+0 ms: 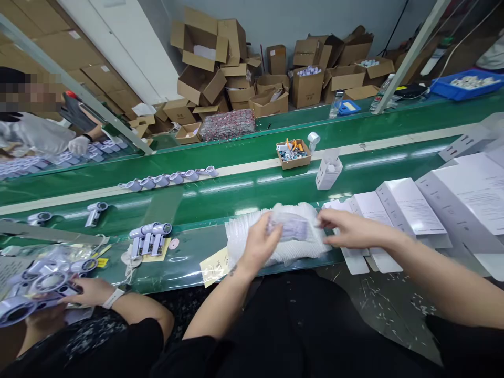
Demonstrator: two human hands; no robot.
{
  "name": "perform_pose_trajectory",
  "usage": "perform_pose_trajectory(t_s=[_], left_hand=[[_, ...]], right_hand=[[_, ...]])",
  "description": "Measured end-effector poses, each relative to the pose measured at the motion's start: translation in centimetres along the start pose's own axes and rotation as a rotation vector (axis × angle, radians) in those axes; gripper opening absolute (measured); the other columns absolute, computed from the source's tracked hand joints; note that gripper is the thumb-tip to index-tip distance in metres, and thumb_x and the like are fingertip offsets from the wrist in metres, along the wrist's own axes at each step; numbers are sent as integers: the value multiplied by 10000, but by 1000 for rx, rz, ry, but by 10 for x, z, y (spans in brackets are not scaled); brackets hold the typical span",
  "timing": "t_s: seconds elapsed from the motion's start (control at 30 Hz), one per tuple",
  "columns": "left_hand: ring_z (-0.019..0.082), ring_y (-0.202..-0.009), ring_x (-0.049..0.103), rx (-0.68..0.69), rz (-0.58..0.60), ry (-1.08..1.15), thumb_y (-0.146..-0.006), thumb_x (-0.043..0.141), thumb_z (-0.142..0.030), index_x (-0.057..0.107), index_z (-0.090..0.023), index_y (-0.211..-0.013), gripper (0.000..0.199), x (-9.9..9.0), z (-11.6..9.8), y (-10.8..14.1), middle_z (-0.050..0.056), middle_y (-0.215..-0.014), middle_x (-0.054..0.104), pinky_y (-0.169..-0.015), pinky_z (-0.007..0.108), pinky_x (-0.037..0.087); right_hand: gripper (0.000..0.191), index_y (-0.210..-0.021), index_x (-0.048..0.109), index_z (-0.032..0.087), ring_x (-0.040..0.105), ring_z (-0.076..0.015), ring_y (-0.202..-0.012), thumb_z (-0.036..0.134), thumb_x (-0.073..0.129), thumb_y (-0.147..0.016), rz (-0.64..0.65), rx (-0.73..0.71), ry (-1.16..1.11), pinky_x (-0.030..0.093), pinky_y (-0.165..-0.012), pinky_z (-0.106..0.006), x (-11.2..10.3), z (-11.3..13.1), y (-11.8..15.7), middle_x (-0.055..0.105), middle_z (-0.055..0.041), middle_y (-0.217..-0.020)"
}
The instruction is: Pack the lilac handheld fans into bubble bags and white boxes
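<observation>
My left hand is closed around the left end of a clear plastic bag with a lavender item inside, its kind blurred by the wrapping. At the bag's right end is my right hand, thumb and fingers apart and slightly smeared; whether a fingertip touches the bag's edge is hard to make out. Beneath both hands lies a thick row of white translucent bubble bags on the green bench. Close by on the right, white printed cartons stand in a line.
To the left, a co-worker's hands hold several lavender handheld fans. More fans rest on the bench, and others line the conveyor. Across it are a small parts box and an open white carton. Brown cartons pile up behind.
</observation>
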State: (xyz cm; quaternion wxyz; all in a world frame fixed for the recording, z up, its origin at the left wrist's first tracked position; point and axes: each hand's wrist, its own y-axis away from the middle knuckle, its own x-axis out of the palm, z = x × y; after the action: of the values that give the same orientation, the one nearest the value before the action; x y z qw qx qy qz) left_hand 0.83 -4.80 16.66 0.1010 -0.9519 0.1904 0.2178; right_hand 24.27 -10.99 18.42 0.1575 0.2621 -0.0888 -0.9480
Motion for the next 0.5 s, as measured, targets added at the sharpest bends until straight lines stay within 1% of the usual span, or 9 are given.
perform_pose_trajectory(t_s=[0.07, 0.1, 0.13, 0.2, 0.23, 0.3, 0.37, 0.43, 0.5], left_hand=[[122, -649, 562, -154, -98, 224, -756, 617, -349, 588, -157, -907, 246, -15, 10, -11, -1, -737, 592, -583, 226, 484], [107, -586, 540, -223, -134, 353, -723, 649, -358, 573, -152, -858, 257, -21, 14, -15, -16, -686, 568, -512, 209, 470], [96, -540, 521, -286, -160, 481, -692, 676, -359, 555, -151, -828, 277, -26, 17, -18, -27, -658, 551, -455, 197, 453], [87, -491, 507, -413, -195, 695, -637, 717, -340, 534, -155, -820, 318, -33, 25, -22, -37, -645, 545, -383, 187, 430], [88, -483, 511, -474, -214, 770, -618, 729, -323, 534, -156, -828, 331, -35, 29, -23, -37, -646, 549, -364, 186, 427], [91, -478, 524, -578, -260, 879, -602, 739, -282, 542, -153, -841, 335, -39, 38, -25, -35, -647, 559, -342, 182, 425], [91, -479, 539, -634, -316, 958, -610, 736, -240, 551, -146, -841, 310, -42, 47, -29, -30, -648, 571, -335, 173, 423], [92, -491, 559, -652, -382, 1019, -632, 723, -200, 558, -144, -838, 270, -46, 55, -37, -22, -668, 592, -336, 163, 421], [97, -517, 584, -649, -446, 1070, -655, 707, -166, 562, -146, -844, 239, -49, 62, -48, -15, -699, 614, -345, 159, 428]], right_hand=[[227, -708, 620, 203, 498, -335, -1065, 150, 732, -518, -39, 7, 489, 345, -922, -549, 8, -47, 1, 600, -129, -1019], [197, -631, 611, 204, 467, -356, -1104, 109, 721, -499, -15, -9, 656, 290, -948, -582, 15, -71, 1, 603, -132, -1020], [191, -590, 604, 210, 457, -354, -1114, 76, 699, -492, 45, -69, 768, 254, -965, -591, 23, -91, 0, 611, -117, -1012], [184, -538, 587, 205, 489, -310, -1059, 31, 645, -522, 176, -221, 910, 296, -950, -525, 33, -120, -4, 630, -97, -926], [185, -541, 589, 202, 515, -278, -997, 20, 612, -562, 225, -290, 957, 336, -916, -478, 33, -126, -7, 633, -89, -865], [204, -599, 608, 195, 541, -233, -862, 16, 535, -665, 267, -383, 1023, 394, -813, -396, 23, -121, -14, 626, -85, -769], [234, -707, 626, 185, 544, -222, -790, 25, 459, -743, 238, -405, 1042, 411, -732, -361, -1, -100, -24, 625, -90, -755], [261, -834, 624, 172, 554, -229, -818, 30, 415, -768, 129, -360, 999, 419, -710, -350, -33, -74, -39, 633, -107, -844], [311, -969, 591, 158, 551, -244, -953, 28, 402, -758, -50, -293, 902, 425, -769, -352, -64, -51, -61, 606, -134, -1043]])
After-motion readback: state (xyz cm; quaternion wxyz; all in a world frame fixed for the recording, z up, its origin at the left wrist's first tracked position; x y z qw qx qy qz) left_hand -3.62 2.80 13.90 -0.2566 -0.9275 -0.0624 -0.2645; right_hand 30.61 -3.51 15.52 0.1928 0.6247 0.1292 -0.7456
